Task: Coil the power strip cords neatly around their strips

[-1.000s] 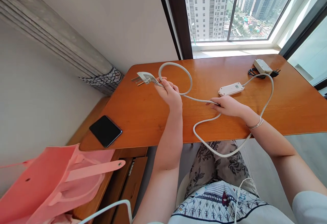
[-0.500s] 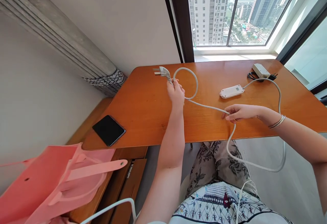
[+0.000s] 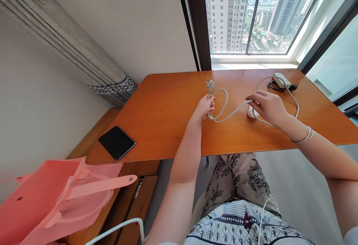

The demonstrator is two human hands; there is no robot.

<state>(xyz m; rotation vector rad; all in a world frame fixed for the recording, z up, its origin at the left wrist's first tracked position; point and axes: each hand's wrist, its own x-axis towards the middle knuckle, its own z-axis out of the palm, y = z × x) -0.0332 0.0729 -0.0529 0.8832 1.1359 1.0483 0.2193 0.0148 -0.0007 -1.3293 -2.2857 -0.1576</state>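
Note:
My left hand (image 3: 206, 106) is closed on a white power cable just below its plug (image 3: 209, 85), whose prongs point up and left. From there the cable (image 3: 223, 119) loops over the wooden table and runs to my right hand (image 3: 264, 105), where fingers and thumb pinch it. A white power strip (image 3: 252, 112) lies on the table, partly hidden behind my right hand. More of the cable curves round behind and to the right of that hand.
A white adapter (image 3: 282, 79) with a black cord lies at the table's back right. A black phone (image 3: 116, 143) rests at the left edge of the wooden table (image 3: 156, 125). A pink bag (image 3: 56, 200) stands at the lower left, and a window is behind the table.
My left hand has moved right with the plug, which now points more upward. My right hand has moved up over the power strip, and the cable that hung below the table edge is now on the table.

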